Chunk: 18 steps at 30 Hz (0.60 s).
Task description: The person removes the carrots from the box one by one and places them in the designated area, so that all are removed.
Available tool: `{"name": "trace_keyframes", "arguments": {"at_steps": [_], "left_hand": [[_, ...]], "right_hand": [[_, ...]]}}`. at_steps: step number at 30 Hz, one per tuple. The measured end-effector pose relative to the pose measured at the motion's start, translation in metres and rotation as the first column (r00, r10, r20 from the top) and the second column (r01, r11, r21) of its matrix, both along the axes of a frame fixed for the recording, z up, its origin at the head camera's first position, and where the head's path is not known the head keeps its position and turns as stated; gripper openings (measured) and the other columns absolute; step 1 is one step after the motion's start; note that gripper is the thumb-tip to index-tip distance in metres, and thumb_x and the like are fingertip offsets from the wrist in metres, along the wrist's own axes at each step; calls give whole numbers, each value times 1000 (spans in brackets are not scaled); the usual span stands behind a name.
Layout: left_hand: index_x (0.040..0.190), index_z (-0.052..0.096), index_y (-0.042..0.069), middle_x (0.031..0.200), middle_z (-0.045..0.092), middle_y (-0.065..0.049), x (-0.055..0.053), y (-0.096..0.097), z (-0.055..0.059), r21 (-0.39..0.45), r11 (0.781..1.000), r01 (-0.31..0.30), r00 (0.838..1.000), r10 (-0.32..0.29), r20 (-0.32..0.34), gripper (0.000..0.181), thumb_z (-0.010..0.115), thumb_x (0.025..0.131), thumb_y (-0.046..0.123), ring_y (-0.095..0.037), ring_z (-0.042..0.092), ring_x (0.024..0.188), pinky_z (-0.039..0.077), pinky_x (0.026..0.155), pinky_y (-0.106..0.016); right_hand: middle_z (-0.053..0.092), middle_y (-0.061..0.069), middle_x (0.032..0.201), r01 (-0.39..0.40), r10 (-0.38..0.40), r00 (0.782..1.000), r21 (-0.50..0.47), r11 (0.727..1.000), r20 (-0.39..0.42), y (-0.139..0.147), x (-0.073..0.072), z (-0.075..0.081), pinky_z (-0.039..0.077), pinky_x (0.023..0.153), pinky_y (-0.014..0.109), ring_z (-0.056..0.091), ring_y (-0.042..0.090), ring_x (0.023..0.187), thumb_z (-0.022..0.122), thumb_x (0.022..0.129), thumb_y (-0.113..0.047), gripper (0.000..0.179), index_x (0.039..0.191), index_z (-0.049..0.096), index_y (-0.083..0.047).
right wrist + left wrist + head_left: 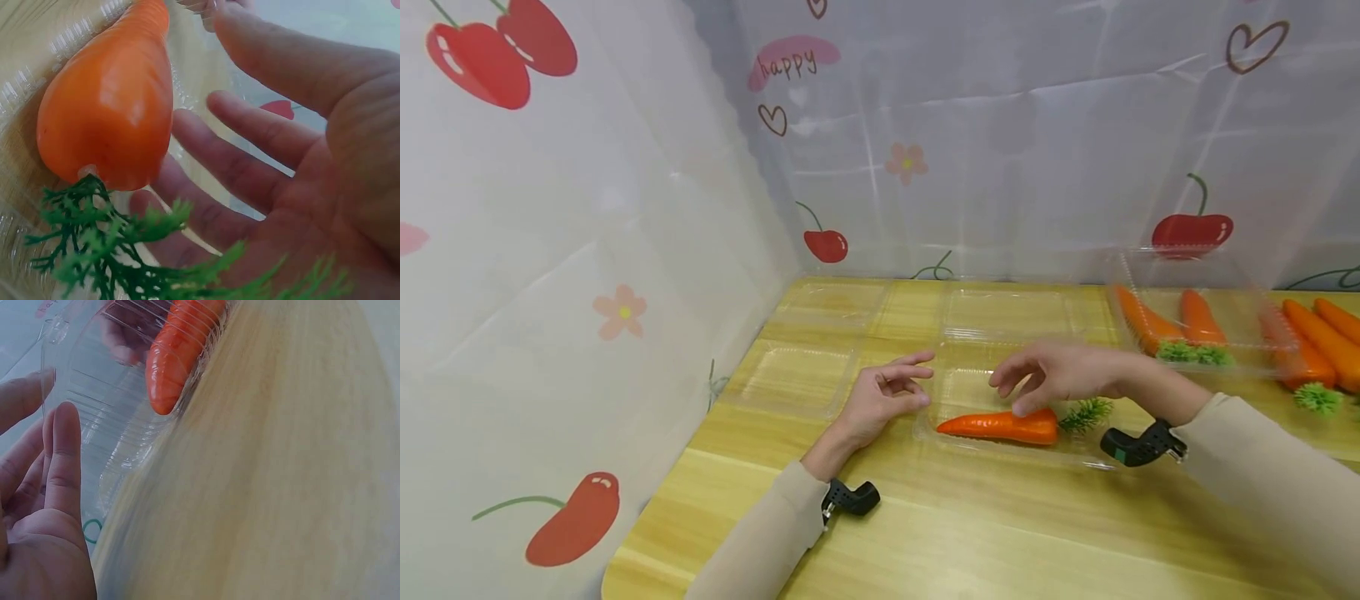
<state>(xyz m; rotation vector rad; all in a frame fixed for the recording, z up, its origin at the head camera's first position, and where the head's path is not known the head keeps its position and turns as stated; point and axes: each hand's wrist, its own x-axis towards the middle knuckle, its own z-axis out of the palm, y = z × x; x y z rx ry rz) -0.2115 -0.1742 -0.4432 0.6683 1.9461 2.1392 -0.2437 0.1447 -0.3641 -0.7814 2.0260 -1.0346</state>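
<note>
An orange carrot (1000,427) with a green leafy top (1086,414) lies along the near side of an open clear plastic box (970,387). Over the carrot hovers my right hand (1063,371), its fingers loosely bent and apart. In the right wrist view the fingers (240,162) are spread beside the carrot (109,106) without closing round it. My left hand (880,400) is at the box's left edge, fingers relaxed with a gap to the thumb. The left wrist view shows its fingertips by the clear wall (94,387); contact is hard to tell.
Another clear box (1217,283) at the back right holds two carrots. More carrots (1326,342) lie at the far right. Clear trays (801,379) stand to the left, and a clear lid (1007,310) lies behind the box. A patterned curtain (1000,150) borders the table (970,525).
</note>
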Motion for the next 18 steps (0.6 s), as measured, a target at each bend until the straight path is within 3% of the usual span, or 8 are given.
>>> {"name": "trace_keyframes", "arguments": {"at_steps": [9, 18], "left_hand": [[124, 61, -22, 154, 50, -24, 0, 1, -1, 6, 1000, 3, 1000, -3, 7, 48, 80, 86, 1, -9, 67, 88, 57, 80, -17], [124, 60, -22, 154, 49, -25, 1, 0, 0, 13, 1000, 5, 1000, -6, 8, 48, 80, 86, 1, -8, 67, 88, 57, 80, -17]], "right_hand": [[68, 7, 113, -63, 63, 998, 95, 993, 11, -4, 3, -7, 55, 86, 31, 65, 23, 102, 84, 88, -20, 47, 129, 67, -4], [70, 5, 101, -115, 118, 993, 144, 983, -15, -9, 3, -8, 54, 78, 33, 63, 22, 87, 87, 82, -12, 40, 119, 71, -10]]}}
